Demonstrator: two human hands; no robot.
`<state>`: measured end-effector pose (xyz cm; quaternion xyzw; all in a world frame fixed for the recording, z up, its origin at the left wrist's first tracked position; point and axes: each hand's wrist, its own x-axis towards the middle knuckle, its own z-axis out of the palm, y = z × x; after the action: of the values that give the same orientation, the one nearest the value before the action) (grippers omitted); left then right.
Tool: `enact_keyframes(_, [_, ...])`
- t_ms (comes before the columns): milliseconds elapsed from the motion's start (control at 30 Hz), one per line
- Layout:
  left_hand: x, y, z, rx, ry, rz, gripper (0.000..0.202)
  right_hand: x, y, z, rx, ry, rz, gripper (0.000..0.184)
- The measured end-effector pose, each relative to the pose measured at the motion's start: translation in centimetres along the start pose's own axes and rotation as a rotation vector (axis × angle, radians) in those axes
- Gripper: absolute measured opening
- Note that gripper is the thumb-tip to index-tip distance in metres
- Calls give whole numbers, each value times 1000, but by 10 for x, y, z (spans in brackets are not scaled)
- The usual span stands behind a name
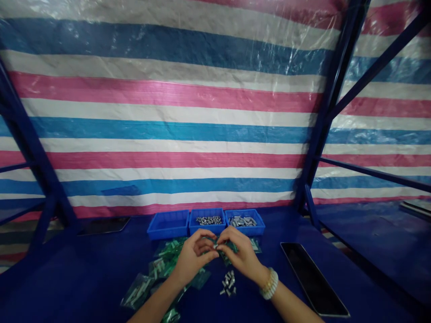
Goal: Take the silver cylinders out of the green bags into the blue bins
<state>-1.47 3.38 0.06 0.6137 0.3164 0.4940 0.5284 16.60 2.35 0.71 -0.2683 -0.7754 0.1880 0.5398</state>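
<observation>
Over the middle of the blue table, the fingertips of my two hands meet at a small silvery metal piece [215, 246]. My left hand [196, 255] pinches it from one side, thumb and fingers curled around. From the other side my right hand [243, 256], with a pale beaded bracelet [270, 284] on its wrist, closes on it too. Most of the piece is hidden by the fingers, so its exact kind cannot be told. Below the hands lies a loose heap of small shiny metal fittings [228, 283]. Green-tinted clear plastic bags [175, 251] are spread under and beside my left hand.
Three blue bins stand behind the hands: a left bin [168, 225], a middle bin with short metal fittings [208, 220], and a right bin with longer metal pieces [242, 221]. A dark tablet [313, 278] lies at right, a dark flat device [104, 225] at back left. Blue posts [332, 105] flank the table.
</observation>
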Motion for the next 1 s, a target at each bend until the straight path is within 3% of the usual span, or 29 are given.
enact_keyframes(200, [-3,-2,6,115,88,35,23,-1,4,4,-28,14,76,15])
enact_keyframes(367, [-5,-2,6,255,138,174,13,-4,4,8,-5,-37,101,24])
enact_keyframes(467, [11,-1,-1,355,173,287,10,-3,6,6,2,-4,117,26])
enact_keyframes(600, [52,-2,-17,607,230,400,13,-1,13,1,-6,96,141,29])
enact_keyframes(733, [64,-3,-23,776,255,405,41,-1,19,0,-25,135,154,30])
enact_keyframes(767, [59,-1,-21,805,223,392,42,-1,19,0,-28,140,155,29])
enact_keyframes(833, [39,4,-14,870,34,344,30,-2,19,0,-34,151,151,29])
enact_keyframes(933, [7,13,0,933,-459,227,19,-2,18,1,-35,181,140,28])
enact_keyframes(1000, [-9,15,8,955,-671,192,26,-3,17,2,-39,195,133,27])
